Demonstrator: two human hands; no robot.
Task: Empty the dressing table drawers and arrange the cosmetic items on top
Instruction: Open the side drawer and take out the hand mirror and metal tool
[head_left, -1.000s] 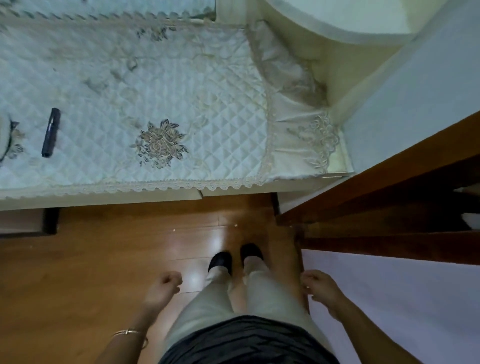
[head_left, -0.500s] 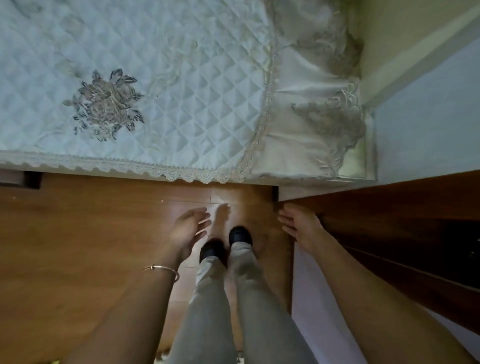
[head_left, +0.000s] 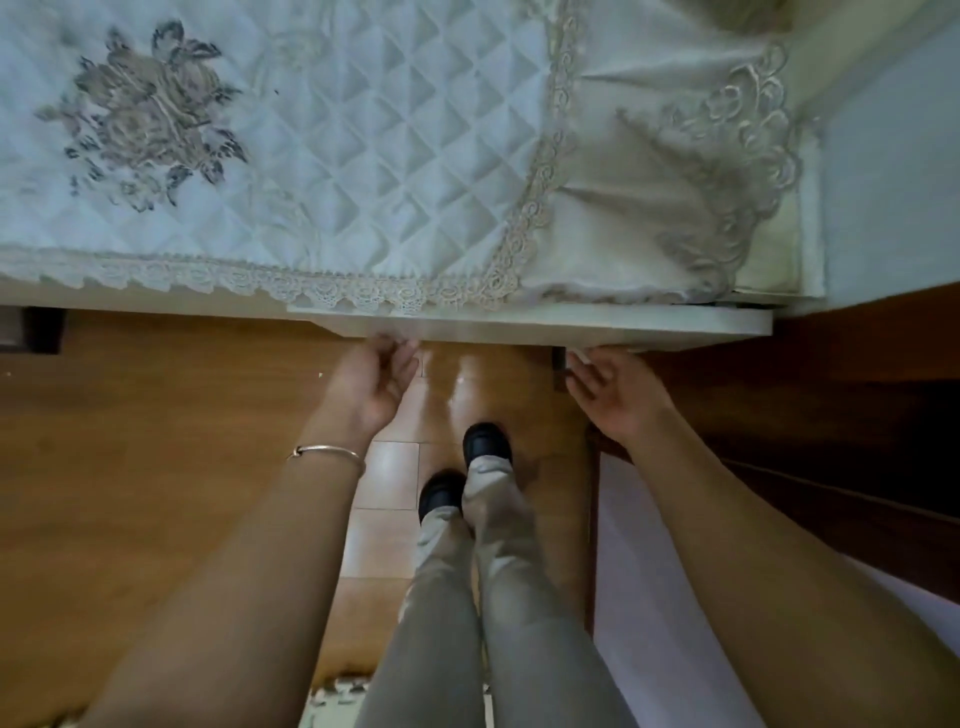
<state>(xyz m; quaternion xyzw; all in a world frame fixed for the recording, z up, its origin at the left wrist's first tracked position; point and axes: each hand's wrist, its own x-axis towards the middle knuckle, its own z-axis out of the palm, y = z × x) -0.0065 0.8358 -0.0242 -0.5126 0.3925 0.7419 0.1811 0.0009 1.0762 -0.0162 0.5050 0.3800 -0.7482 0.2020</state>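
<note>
The dressing table is covered by a white quilted cloth (head_left: 363, 156) with lace trim and an embroidered flower. No cosmetic item shows on it. Below the lace, a white drawer front (head_left: 519, 325) sticks out slightly from the table's edge. My left hand (head_left: 369, 384), with a thin bangle on its wrist, has its fingers curled under the drawer front's lower edge. My right hand (head_left: 618, 400), palm up, has its fingertips under the same edge further right. The drawer's inside is hidden.
My legs and black shoes (head_left: 485, 441) stand on the glossy wooden floor (head_left: 130, 467) just in front of the table. A dark wooden bed frame (head_left: 831, 415) with a pale sheet (head_left: 675, 623) lies close on the right. A white wall (head_left: 893, 182) bounds the table's right end.
I have stepped closer and leaned in. Both hands rose from beside my legs to the drawer front's lower edge. The black item on the cloth has left the view.
</note>
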